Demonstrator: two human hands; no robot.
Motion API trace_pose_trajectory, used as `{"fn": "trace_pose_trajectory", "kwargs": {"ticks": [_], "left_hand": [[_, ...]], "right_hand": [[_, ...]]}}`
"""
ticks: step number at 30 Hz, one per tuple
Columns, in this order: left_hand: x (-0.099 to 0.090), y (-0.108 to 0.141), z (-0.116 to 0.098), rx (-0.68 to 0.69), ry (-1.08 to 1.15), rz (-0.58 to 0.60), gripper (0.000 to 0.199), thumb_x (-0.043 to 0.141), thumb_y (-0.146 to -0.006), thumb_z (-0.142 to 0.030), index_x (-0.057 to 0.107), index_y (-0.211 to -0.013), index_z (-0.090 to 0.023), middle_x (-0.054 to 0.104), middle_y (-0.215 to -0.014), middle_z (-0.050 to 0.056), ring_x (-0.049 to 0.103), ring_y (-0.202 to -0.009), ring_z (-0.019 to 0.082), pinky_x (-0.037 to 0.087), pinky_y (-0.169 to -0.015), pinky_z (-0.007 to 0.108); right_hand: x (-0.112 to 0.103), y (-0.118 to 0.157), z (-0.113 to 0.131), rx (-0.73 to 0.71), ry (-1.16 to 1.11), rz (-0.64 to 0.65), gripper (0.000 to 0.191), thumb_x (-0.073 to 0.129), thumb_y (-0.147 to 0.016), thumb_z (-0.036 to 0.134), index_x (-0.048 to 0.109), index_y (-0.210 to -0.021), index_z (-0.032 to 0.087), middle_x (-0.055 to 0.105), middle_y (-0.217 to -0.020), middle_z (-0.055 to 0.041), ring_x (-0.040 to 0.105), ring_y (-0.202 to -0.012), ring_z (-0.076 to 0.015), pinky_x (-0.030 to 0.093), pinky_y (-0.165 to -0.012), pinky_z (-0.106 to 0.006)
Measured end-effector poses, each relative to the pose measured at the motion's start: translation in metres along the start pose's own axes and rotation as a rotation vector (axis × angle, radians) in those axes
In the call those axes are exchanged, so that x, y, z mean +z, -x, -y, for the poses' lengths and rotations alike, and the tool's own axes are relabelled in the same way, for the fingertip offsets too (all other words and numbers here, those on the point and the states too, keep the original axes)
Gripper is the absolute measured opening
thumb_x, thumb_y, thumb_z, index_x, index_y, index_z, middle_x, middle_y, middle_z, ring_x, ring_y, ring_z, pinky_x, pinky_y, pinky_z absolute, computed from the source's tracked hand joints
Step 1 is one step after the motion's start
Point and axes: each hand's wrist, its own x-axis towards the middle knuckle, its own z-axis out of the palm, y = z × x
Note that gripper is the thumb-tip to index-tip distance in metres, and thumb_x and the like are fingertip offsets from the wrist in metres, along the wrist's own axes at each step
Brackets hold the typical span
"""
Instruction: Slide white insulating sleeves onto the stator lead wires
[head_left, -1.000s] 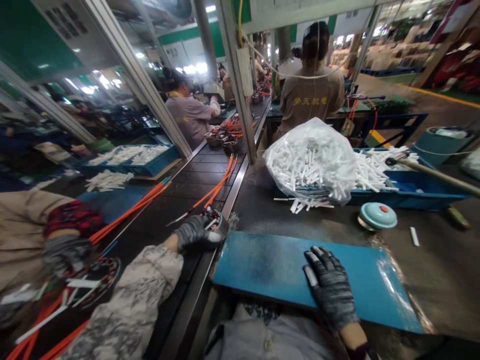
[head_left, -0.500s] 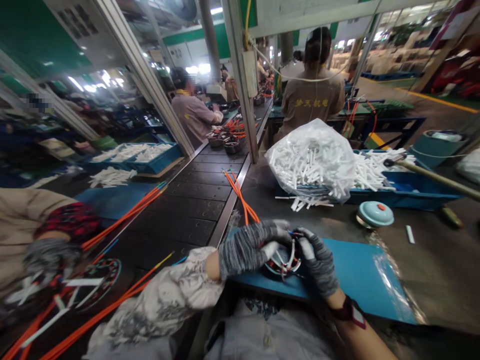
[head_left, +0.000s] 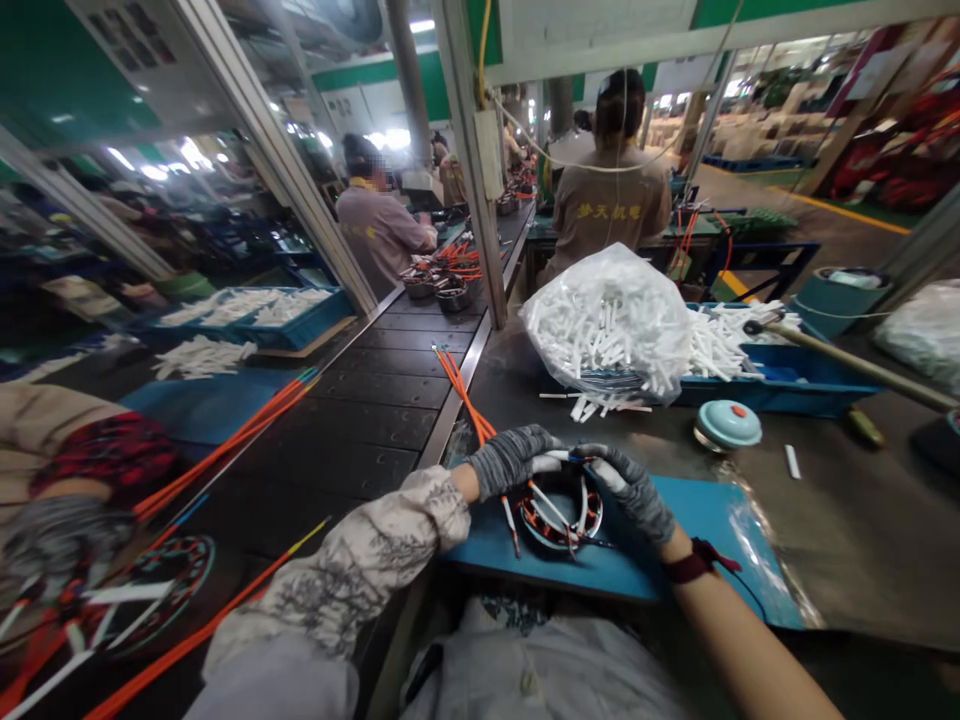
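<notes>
A round motor stator [head_left: 534, 525] with copper-coloured windings and white sleeved leads lies on a blue mat [head_left: 697, 530] in front of me. My left hand [head_left: 514, 462], in a grey striped glove with a white-covered thumb, is closed at the stator's far side. Opposite it, my right hand [head_left: 634, 492], gloved alike, is closed too. Their fingertips nearly meet over a thin lead wire [head_left: 577, 459], where bits of blue and red show. Orange wires [head_left: 466, 398] run out beyond my left hand, and a white-sleeved wire end [head_left: 511, 525] hangs below it.
A clear bag of white sleeves [head_left: 607, 325] stands by a blue tray [head_left: 821, 390]. Nearer are a light-blue round container [head_left: 727, 425] and a loose sleeve [head_left: 792, 462]. Along the left runs a dark conveyor [head_left: 375, 400]; a co-worker's gloved hand [head_left: 64, 540] handles another stator [head_left: 202, 575].
My hands have tilted up off the stator's middle to its far edge, uncovering more of the ring. My left forearm has moved in to the right, and the view has shifted slightly.
</notes>
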Motion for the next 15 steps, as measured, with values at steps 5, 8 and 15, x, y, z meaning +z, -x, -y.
{"fn": "trace_pose_trajectory", "kwargs": {"ticks": [5,8,15], "left_hand": [[-0.014,0.002,-0.012,-0.094,-0.356,0.090,0.037,0.046,-0.097,-0.041,0.065,-0.119,-0.018,0.070,-0.105,0.011,0.065,-0.099,0.025,0.049,-0.092,0.034],[-0.019,0.003,-0.018,-0.086,-0.420,0.102,0.036,0.046,-0.098,-0.040,0.065,-0.118,-0.018,0.070,-0.105,0.010,0.065,-0.099,0.024,0.049,-0.091,0.033],[-0.019,-0.004,-0.023,-0.084,-0.423,0.118,0.035,0.042,-0.100,-0.036,0.066,-0.116,-0.017,0.071,-0.108,0.008,0.065,-0.101,0.022,0.048,-0.092,0.031]], "right_hand": [[0.003,-0.007,0.009,-0.026,0.111,0.036,0.029,0.058,-0.089,0.045,0.074,-0.098,0.023,0.076,-0.097,-0.0038,0.070,-0.090,-0.0214,0.057,-0.088,-0.039],[-0.004,-0.003,0.008,-0.015,0.080,0.063,0.030,0.059,-0.089,0.046,0.074,-0.105,0.025,0.075,-0.103,-0.0035,0.070,-0.096,-0.0221,0.055,-0.091,-0.040],[-0.032,-0.011,-0.009,0.052,-0.111,0.329,0.046,0.066,-0.082,0.055,0.070,-0.118,0.026,0.068,-0.124,-0.0058,0.062,-0.118,-0.0275,0.042,-0.108,-0.050]]}}
